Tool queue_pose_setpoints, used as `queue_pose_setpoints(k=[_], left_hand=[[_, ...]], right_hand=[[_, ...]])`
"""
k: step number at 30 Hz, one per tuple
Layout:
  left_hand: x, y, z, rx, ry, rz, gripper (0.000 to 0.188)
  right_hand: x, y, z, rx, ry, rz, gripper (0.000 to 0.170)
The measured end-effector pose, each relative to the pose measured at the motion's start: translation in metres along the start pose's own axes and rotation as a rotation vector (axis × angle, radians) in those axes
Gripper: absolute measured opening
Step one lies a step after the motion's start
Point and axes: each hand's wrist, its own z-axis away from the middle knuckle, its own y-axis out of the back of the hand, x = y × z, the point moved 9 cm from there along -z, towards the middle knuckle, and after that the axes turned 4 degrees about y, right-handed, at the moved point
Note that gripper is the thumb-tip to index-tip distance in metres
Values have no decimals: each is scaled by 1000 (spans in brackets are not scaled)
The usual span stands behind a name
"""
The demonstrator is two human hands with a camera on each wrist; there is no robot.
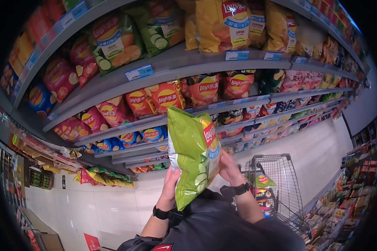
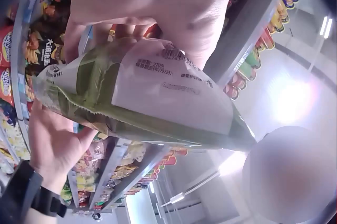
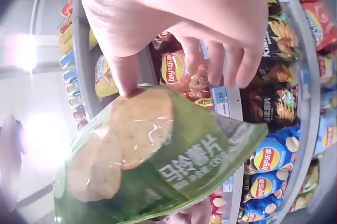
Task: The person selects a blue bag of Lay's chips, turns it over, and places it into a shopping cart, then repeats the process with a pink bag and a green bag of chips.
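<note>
A green bag of potato chips [image 1: 192, 157] stands tilted before the chest. On its left side, my left hand [image 1: 170, 184] grips it, thumb by the white back label and fingers partly hidden behind the bag in the left wrist view. My right hand [image 1: 231, 170] is at its other side. In the right wrist view, that thumb rests on the bag's printed front [image 3: 142, 129], while the other fingers extend loosely beyond its edge. The left wrist view shows the printed back [image 2: 168, 87] and the seam along the bag.
Shelves of chip bags fill the front, with a shelf edge [image 1: 171, 71] close beyond the hands. A wire shopping cart [image 1: 280, 184] holding several bags stands at the right. Racks of packets [image 1: 343, 209] line the far right; hanging bags [image 1: 104, 178] are at the left.
</note>
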Motion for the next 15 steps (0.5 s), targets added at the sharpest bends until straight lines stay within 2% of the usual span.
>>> queue_pose_setpoints(k=[1, 2, 4, 5, 7, 8, 9, 10, 12, 14, 15], left_hand=[[-10, 2, 3, 28, 109, 104, 59], [-7, -2, 5, 30, 107, 104, 59], [0, -10, 7, 23, 119, -5, 59], [0, -10, 6, 26, 118, -4, 59], [12, -13, 5, 0, -23, -245, 59], [13, -11, 3, 4, -26, -243, 59], [25, -13, 1, 1, -146, -364, 60], [35, -15, 1, -2, -265, -486, 60], [34, -3, -1, -28, -221, -440, 63], [32, 9, -3, -57, -175, -395, 65], [31, 12, -4, -93, -164, -386, 66]], right_hand=[[16, 12, 7, -32, -75, -59, 68], [25, 23, 11, -33, -77, -60, 68], [47, 19, 21, -173, -246, -339, 67], [53, 18, 21, -177, -275, -342, 67], [54, 20, 21, -166, -284, -356, 67], [53, 19, 20, -155, -291, -367, 67], [52, 18, 19, -159, -296, -366, 67], [49, 23, 17, -109, -264, -299, 65], [38, 17, 15, -59, -234, -231, 64], [14, 15, 10, 2, -102, 61, 59], [9, 11, 9, 1, -102, 61, 59]])
